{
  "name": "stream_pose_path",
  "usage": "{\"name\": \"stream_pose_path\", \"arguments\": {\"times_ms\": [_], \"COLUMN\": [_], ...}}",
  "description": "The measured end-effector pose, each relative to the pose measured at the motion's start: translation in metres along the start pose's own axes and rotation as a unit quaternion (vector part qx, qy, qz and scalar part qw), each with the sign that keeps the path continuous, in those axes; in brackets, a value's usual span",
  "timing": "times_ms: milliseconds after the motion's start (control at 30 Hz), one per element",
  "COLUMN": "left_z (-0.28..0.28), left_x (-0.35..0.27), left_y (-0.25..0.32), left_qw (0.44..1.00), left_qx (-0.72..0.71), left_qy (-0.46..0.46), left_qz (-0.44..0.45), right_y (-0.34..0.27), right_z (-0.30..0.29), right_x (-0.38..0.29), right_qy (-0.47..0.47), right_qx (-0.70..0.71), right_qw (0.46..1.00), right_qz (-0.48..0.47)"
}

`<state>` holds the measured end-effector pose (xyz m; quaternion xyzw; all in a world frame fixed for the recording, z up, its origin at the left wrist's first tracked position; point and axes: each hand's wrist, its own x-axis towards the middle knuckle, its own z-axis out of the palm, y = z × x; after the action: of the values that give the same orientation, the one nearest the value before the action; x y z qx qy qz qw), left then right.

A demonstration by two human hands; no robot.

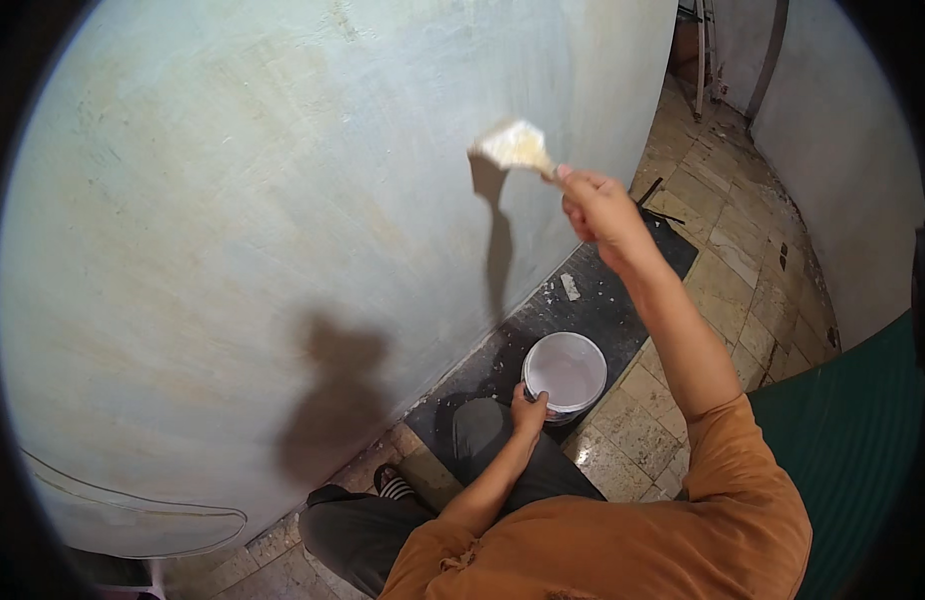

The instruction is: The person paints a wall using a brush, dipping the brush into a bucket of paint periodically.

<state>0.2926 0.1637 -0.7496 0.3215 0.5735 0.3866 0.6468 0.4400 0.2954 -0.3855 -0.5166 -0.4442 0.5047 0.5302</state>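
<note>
My right hand (594,214) is closed around the handle of a wide flat paintbrush (519,146), raised close to the pale plastered wall (282,210). Whether the bristles touch the wall cannot be told. The brush casts a shadow on the wall below it. My left hand (531,411) grips the near rim of a white plastic bucket (565,367), with its thumb over the edge. Pale liquid, like thin paint or primer, lies inside the bucket.
A dark mat (620,292) with pale flakes lies along the wall's foot. Stone tiles (627,442) cover the floor. A cable (237,517) loops against the wall at lower left. A green corrugated sheet (837,442) stands at right. A ladder (700,60) leans at the far end.
</note>
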Motion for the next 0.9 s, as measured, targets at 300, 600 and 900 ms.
{"name": "stream_pose_path", "arguments": {"times_ms": [300, 600, 900], "left_z": [0.005, 0.012, 0.011], "left_x": [-0.001, -0.001, -0.007], "left_y": [0.006, -0.001, 0.005], "left_qw": [1.0, 1.0, 1.0], "left_qx": [0.02, 0.026, 0.018], "left_qy": [-0.002, 0.002, -0.02], "left_qz": [-0.009, 0.009, -0.003], "right_y": [0.052, 0.037, -0.083], "right_z": [-0.042, -0.051, -0.05], "right_x": [0.01, 0.044, 0.029], "right_qy": [0.048, 0.058, -0.032], "right_qx": [0.012, -0.103, 0.086], "right_qw": [0.999, 0.992, 0.983], "right_qz": [-0.003, 0.052, -0.159]}}
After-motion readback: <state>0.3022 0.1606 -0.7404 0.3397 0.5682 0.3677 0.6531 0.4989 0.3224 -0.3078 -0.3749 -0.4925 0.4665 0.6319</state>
